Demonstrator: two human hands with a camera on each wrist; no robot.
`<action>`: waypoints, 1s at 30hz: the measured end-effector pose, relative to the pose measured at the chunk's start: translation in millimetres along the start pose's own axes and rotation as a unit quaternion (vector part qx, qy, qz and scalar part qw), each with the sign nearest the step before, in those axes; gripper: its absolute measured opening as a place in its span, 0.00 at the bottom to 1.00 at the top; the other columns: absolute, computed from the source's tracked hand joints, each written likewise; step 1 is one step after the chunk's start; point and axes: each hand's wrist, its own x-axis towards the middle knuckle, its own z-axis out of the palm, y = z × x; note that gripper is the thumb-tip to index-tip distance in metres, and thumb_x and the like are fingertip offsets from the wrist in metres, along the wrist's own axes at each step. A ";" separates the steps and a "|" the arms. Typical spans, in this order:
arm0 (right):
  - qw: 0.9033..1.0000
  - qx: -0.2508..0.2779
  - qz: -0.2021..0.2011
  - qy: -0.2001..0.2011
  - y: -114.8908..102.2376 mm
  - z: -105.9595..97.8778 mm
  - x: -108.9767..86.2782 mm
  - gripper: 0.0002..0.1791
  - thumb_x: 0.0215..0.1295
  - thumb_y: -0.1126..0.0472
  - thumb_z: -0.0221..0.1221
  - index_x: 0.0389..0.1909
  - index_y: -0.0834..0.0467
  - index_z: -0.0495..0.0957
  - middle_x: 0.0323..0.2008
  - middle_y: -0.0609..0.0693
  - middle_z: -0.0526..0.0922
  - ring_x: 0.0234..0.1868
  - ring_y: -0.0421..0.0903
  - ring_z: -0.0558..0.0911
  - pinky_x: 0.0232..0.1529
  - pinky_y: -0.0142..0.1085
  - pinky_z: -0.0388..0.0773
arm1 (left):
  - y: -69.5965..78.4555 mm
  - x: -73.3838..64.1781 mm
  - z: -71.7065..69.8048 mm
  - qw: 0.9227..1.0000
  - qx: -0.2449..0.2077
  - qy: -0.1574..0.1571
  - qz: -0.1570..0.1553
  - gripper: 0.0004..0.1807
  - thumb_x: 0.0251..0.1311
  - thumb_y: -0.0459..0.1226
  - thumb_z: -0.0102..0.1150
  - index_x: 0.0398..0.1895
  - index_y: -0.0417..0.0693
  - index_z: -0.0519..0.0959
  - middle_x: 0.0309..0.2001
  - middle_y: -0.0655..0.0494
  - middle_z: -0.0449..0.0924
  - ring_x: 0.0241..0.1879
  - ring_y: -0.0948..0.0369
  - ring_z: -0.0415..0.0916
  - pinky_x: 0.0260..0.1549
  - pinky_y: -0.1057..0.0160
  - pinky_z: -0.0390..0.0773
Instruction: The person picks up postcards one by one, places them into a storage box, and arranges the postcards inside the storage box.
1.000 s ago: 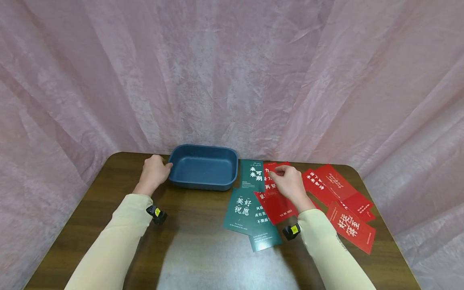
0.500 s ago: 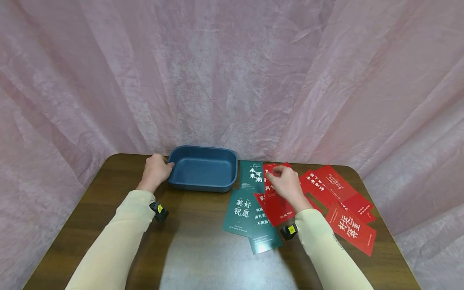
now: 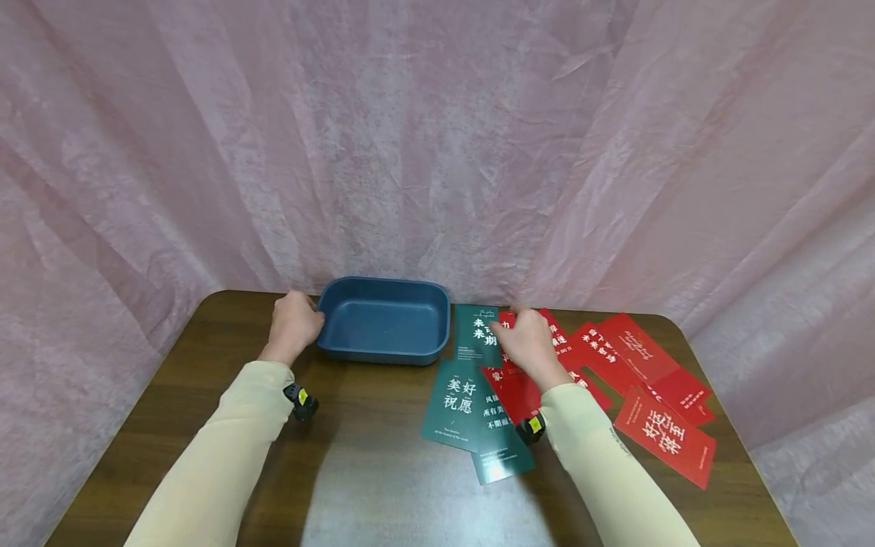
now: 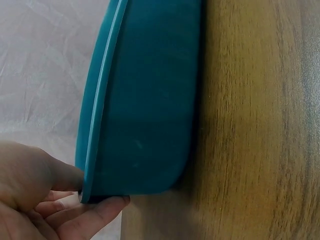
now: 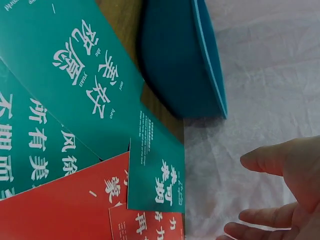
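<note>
My left hand (image 3: 292, 328) pinches the left end of a blue rectangular plastic tub (image 3: 383, 355) at the back of the table. In the left wrist view, the thumb lies over the tub's rim and the fingers (image 4: 95, 217) touch its outer wall. To the tub's right, my right hand (image 3: 528, 342) is above the cards with nothing in its grasp. The right wrist view shows its thumb (image 5: 265, 160) apart from the fingers. Nearest to it are a green card (image 3: 472, 349) with white characters and overlapping red cards (image 3: 509, 384), partly hidden by hand and wrist.
More green cards (image 3: 447, 403) lie nearer the front, overlapping. Several red cards (image 3: 666, 437) spread over the right side of the wooden table (image 3: 383, 425). A pink curtain (image 3: 437, 152) hangs right behind the table's back edge.
My right hand has shifted slightly left toward the green card, uncovering more of the red cards on its right. The left hand stays at the tub's end.
</note>
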 end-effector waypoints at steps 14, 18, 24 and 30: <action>0.995 -0.077 0.062 -0.019 6.9 33.6 23.1 0.38 0.50 0.41 0.63 0.52 0.65 0.65 0.46 0.60 0.70 0.47 0.56 0.73 0.45 0.49 0.77 | 2.5 -2.1 6.3 1.000 -0.003 0.021 -0.001 0.16 0.53 0.33 0.49 0.09 0.48 0.66 0.11 0.57 0.61 0.15 0.57 0.62 0.12 0.63 0.60; 0.990 -0.101 0.090 -0.039 9.8 41.3 24.5 0.40 0.50 0.38 0.62 0.49 0.66 0.66 0.44 0.61 0.70 0.45 0.56 0.74 0.46 0.49 0.76 | 2.0 -4.1 7.9 1.000 -0.008 0.023 -0.002 0.17 0.52 0.33 0.49 0.08 0.49 0.64 0.09 0.58 0.58 0.14 0.57 0.60 0.11 0.63 0.58; 0.986 -0.116 0.115 -0.030 11.3 46.6 25.6 0.45 0.45 0.33 0.63 0.50 0.67 0.65 0.42 0.60 0.70 0.43 0.56 0.74 0.45 0.49 0.75 | 1.0 -6.3 9.9 1.000 -0.006 0.029 -0.006 0.13 0.52 0.34 0.51 0.10 0.46 0.71 0.13 0.55 0.68 0.20 0.55 0.68 0.14 0.62 0.63; 0.985 -0.115 0.124 -0.029 11.0 48.8 26.5 0.49 0.41 0.33 0.67 0.52 0.67 0.62 0.42 0.60 0.71 0.43 0.55 0.74 0.46 0.50 0.75 | 2.1 -8.1 8.2 1.000 -0.005 0.028 -0.005 0.16 0.52 0.34 0.51 0.08 0.47 0.68 0.10 0.57 0.63 0.14 0.57 0.63 0.11 0.64 0.60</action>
